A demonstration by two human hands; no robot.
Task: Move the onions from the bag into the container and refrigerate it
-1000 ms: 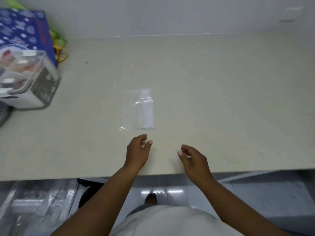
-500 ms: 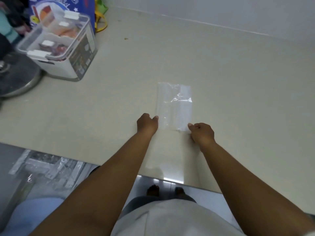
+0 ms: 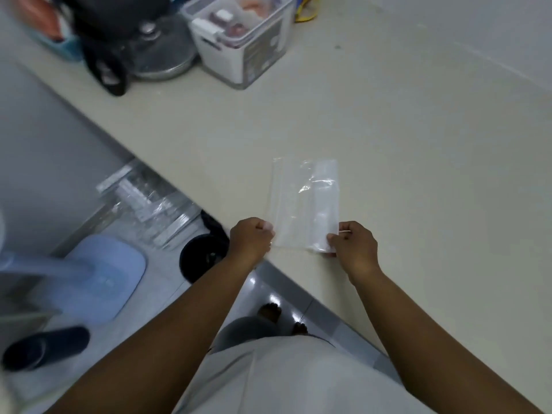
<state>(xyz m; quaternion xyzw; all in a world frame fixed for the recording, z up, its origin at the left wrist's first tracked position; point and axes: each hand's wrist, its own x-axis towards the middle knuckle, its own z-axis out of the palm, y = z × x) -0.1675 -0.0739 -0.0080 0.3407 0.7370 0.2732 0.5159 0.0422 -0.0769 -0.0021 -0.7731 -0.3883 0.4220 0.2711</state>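
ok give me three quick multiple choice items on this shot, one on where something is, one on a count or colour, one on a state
1. Where does the clear plastic bag lie?
A. on the counter near its front edge
B. on the floor
C. inside the lidded container

2. How many hands grip the bag?
A. none
B. one
C. two

3. What state is the bag in?
A. bulging with onions
B. flat, looking empty
C. knotted into a ball

Answers:
1 A, the bag rests on the beige counter, its near end by the edge.
2 C, the left hand and right hand each pinch a near corner.
3 B, the counter shows through the bag and no bulge is visible; the container sits apart at the far left with its lid on.
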